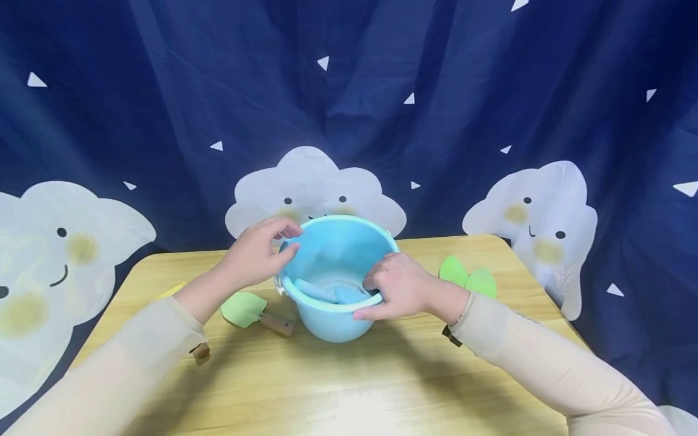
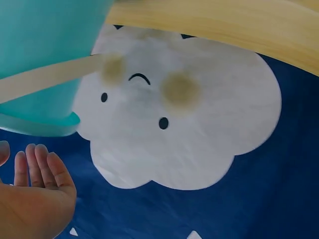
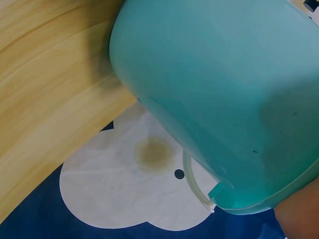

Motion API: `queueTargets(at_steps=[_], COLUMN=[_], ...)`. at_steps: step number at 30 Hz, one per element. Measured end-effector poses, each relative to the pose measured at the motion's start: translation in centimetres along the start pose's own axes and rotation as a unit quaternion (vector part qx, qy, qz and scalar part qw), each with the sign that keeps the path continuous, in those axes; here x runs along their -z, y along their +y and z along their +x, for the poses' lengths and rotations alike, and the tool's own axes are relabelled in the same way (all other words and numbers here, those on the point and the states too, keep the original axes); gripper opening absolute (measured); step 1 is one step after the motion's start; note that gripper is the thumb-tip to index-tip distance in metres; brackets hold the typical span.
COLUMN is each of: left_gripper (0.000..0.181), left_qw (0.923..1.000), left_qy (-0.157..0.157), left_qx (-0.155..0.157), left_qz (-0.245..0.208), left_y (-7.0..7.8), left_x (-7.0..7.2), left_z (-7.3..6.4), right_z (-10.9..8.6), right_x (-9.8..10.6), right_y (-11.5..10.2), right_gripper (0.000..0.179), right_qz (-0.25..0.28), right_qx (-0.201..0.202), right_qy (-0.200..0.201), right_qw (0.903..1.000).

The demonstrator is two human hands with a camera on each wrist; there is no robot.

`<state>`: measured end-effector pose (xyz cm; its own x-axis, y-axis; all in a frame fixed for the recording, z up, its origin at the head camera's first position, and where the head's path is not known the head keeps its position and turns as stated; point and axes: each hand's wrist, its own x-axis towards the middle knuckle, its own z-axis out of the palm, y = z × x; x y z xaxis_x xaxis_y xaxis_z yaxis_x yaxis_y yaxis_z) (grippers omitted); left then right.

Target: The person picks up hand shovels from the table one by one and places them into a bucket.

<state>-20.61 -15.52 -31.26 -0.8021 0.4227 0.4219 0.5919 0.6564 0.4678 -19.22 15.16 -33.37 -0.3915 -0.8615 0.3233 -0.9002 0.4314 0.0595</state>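
A light blue bucket [image 1: 334,324] is over the middle of the table, its mouth facing the head camera. My right hand [image 1: 400,284] grips its right rim, fingers inside and thumb outside. My left hand [image 1: 262,251] is beside the left rim, fingers relaxed and slightly bent; in the left wrist view a gap shows between them and the rim. Inside the bucket lies a light blue object [image 1: 322,292] with a long narrow part, its kind unclear. The bucket's pale handle [image 2: 50,77] hangs across its side. A toy spade [image 1: 245,309] with a green blade and wooden grip lies left of the bucket.
Two green leaf-shaped pieces [image 1: 481,283] lie on the wooden table [image 1: 305,387] at the right, behind my right forearm. A yellow thing [image 1: 173,290] shows partly past my left forearm. A dark blue curtain [image 1: 371,54] with clouds hangs behind the table's far edge.
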Motion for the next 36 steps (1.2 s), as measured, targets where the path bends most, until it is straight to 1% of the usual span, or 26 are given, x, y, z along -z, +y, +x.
queueTargets(at_steps=[5, 9, 13, 19, 25, 30, 36], left_gripper=[0.023, 0.02, 0.018, 0.017, 0.017, 0.017, 0.017], left_qw=[0.9999, 0.9996, 0.9992, 0.9989, 0.9989, 0.9988, 0.9988], left_qy=[0.014, 0.026, 0.039, 0.043, 0.038, 0.014, -0.011], left_qx=[0.006, 0.006, 0.004, 0.016, 0.024, 0.032, 0.031], left_qz=[-0.007, -0.001, 0.009, 0.013, 0.016, 0.035, 0.036], left_y=[-0.9, -1.7, -2.3, -3.3, -4.4, -5.1, -5.2], left_x=[0.8, 1.2, 1.4, 1.4, 0.4, -0.9, -2.2], left_z=[-0.8, -1.4, -2.0, -3.2, -4.6, -5.7, -6.8], right_z=[0.0, 0.0, 0.0, 0.0, 0.0, 0.0, 0.0], right_x=[0.1, 0.1, 0.1, 0.0, -0.1, 0.0, -0.1], right_y=[0.0, 0.0, -0.1, 0.1, 0.1, 0.0, 0.0], right_gripper=[0.067, 0.067, 0.067, 0.067, 0.067, 0.067, 0.067], right_qz=[-0.005, -0.002, -0.004, -0.011, -0.01, -0.009, -0.01], right_qx=[0.002, 0.001, 0.0, 0.0, -0.004, -0.005, -0.006], right_qy=[-0.002, -0.005, -0.002, -0.002, -0.008, -0.008, -0.006], right_qw=[1.0, 1.0, 1.0, 0.9999, 0.9999, 0.9999, 0.9999])
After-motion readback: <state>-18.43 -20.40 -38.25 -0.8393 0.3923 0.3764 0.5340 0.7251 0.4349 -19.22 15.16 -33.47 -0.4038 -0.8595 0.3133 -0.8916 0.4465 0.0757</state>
